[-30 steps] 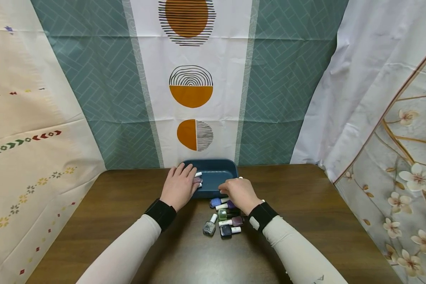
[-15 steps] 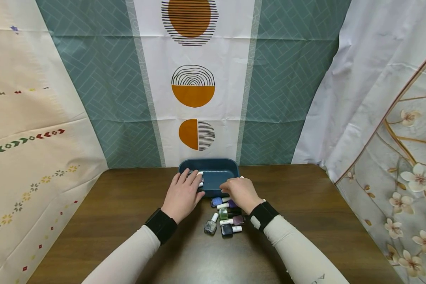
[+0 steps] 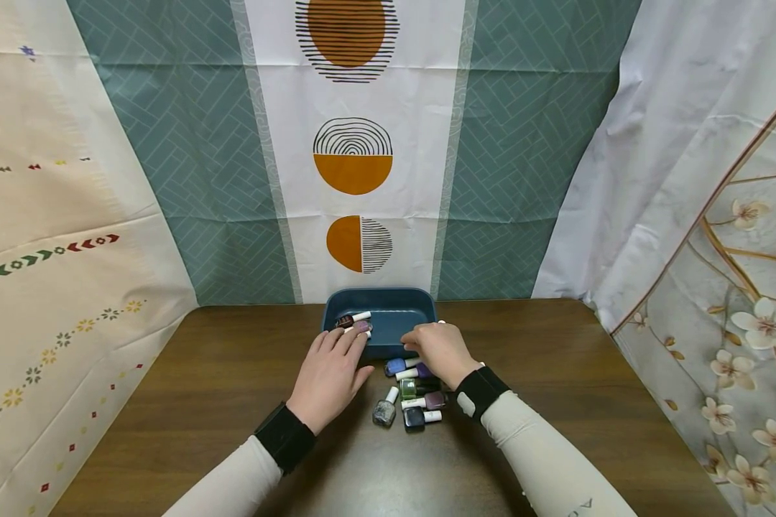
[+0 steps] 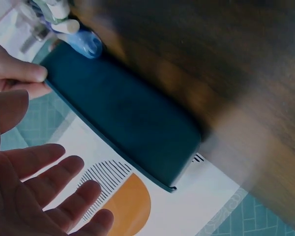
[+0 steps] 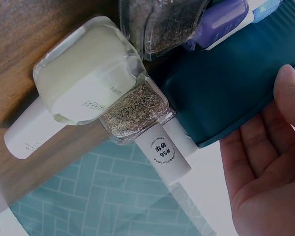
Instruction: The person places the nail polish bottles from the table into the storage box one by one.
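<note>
My right hand (image 3: pixel 441 353) pinches the front right rim of a dark blue tray (image 3: pixel 401 327), thumb on the outer wall and fingers on the other side. At the tray's front left, my left hand (image 3: pixel 328 373) reaches over the edge with fingers spread and nothing held. Inside the tray's left part lie a dark nail polish bottle (image 3: pixel 345 321) and a mauve one (image 3: pixel 364 326), white-capped; the left fingers partly cover what is below them. In front of the tray lie blue (image 3: pixel 394 368), purple (image 3: pixel 422 370) and green (image 3: pixel 408 389) nail polish bottles.
Nearer me lie a black bottle (image 3: pixel 414 419), a plum bottle (image 3: pixel 435 401) and a grey glitter bottle (image 3: pixel 384 412). A pale cream bottle (image 5: pixel 88 69) and a gold glitter bottle (image 5: pixel 137 110) are beside the tray, in the right wrist view. A patterned curtain (image 3: pixel 517 215) hangs behind the table.
My left hand has drawn back toward me from inside the tray, uncovering the bottles at its left. The right hand keeps its hold on the rim.
</note>
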The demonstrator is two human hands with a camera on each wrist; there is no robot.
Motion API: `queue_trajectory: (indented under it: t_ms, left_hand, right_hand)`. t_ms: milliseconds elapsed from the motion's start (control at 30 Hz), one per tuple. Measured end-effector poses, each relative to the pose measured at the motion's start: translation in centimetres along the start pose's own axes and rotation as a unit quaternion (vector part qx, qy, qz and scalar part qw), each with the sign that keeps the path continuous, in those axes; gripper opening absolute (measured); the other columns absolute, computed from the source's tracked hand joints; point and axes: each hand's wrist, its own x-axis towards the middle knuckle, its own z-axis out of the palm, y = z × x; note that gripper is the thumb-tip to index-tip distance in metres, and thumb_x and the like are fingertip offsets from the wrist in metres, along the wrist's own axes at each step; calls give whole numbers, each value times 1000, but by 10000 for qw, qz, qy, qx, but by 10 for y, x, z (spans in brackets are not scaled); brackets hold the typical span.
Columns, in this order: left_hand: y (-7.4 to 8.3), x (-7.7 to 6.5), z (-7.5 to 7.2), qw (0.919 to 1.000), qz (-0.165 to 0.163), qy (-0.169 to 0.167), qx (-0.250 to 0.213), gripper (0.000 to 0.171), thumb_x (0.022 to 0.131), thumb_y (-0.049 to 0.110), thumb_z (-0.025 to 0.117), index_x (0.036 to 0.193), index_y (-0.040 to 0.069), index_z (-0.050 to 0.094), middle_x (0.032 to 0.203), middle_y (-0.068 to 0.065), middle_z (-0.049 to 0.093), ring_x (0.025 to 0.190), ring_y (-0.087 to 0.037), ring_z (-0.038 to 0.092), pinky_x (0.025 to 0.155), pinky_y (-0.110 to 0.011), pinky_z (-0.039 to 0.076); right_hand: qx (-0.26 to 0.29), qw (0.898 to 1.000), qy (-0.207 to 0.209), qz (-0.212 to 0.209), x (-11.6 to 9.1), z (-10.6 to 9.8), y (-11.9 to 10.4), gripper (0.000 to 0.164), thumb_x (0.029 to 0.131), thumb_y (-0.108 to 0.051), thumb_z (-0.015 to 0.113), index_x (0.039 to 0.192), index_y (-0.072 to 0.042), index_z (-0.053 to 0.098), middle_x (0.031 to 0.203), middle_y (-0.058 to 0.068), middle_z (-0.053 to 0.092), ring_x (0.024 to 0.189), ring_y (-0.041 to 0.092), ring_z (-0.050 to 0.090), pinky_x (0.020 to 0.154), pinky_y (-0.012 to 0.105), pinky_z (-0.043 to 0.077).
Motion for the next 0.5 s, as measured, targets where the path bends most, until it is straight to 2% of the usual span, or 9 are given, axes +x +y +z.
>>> queue_trajectory:
  t_ms: [133,367,500]
  left_hand:
    - [6,-7,-3,9999,71,-28,81,59,104,42,80,146,3,68,145,-18,69,131,-39,63,117,-58,48]
    - [16,-17,-2,9994,77,-344,24,55,104,44,79,139,2,72,131,-15,73,124,-35,65,112,-55,51]
    - [20,-24,-1,9990,173,-405,-2,54,104,45,78,135,3,73,126,-13,73,120,-33,66,111,-53,53]
  right_hand:
    - [18,10000,-67,67,0,-1,-1,17,100,-13,82,116,-16,88,107,-1,84,100,18,79,88,43,65]
    - [38,9999,-106,107,0,-2,-1,18,101,-12,82,117,-16,88,108,-1,84,101,18,79,89,43,64]
    - [83,9999,-94,96,0,-2,-1,17,101,-13,82,117,-16,87,108,-1,84,101,18,79,90,43,64]
